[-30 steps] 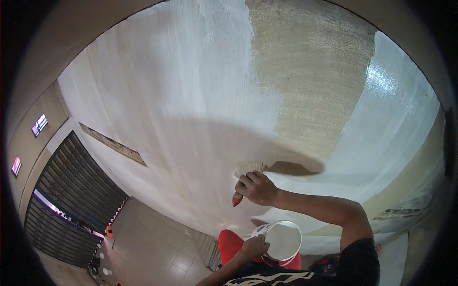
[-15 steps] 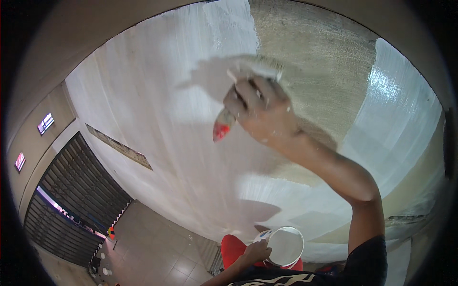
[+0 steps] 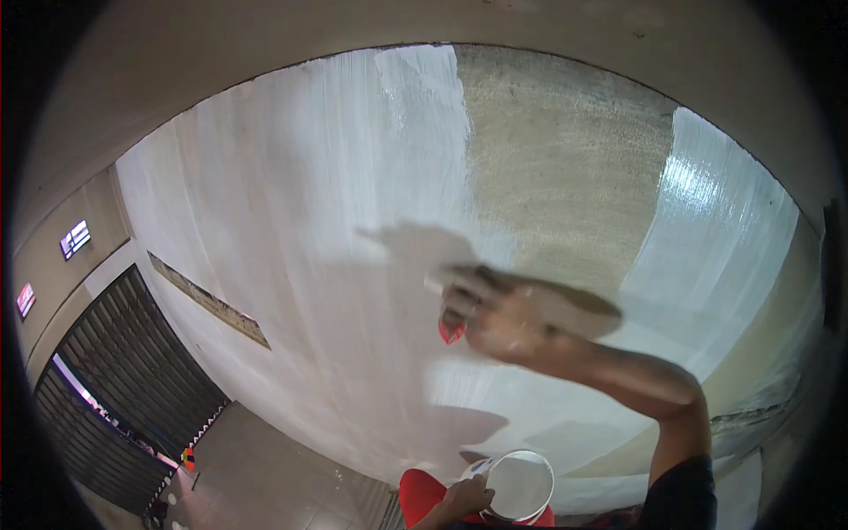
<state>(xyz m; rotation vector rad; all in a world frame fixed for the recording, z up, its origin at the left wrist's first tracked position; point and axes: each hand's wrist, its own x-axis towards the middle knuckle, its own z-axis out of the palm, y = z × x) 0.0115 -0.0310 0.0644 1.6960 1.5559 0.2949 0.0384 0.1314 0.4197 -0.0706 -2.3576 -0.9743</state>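
Note:
My right hand (image 3: pixel 505 320) is closed around a paintbrush, whose red handle end (image 3: pixel 451 331) sticks out below the fingers. The bristle end is against or close to the wall and smeared by motion. Streaky wet white paint (image 3: pixel 415 97) covers much of the wall, beside a bare beige patch (image 3: pixel 565 177). Low in front of me, my left hand (image 3: pixel 471 496) grips the near-left rim of a white bucket (image 3: pixel 549 481). Pale, whitish paint (image 3: pixel 519 486) shows inside it.
Something red (image 3: pixel 419 495) lies beneath and beside the bucket. A dark folding metal gate (image 3: pixel 146 353) stands at the left, above grey floor tiles (image 3: pixel 274 468). A narrow unpainted strip (image 3: pixel 208 299) crosses the left wall. The ceiling (image 3: pixel 353 26) borders the wall's top.
My right hand has swept the brush downward along the wall, and fresh white paint now covers part of the beige patch's left edge. The view has tilted up slightly. My left hand still holds the bucket.

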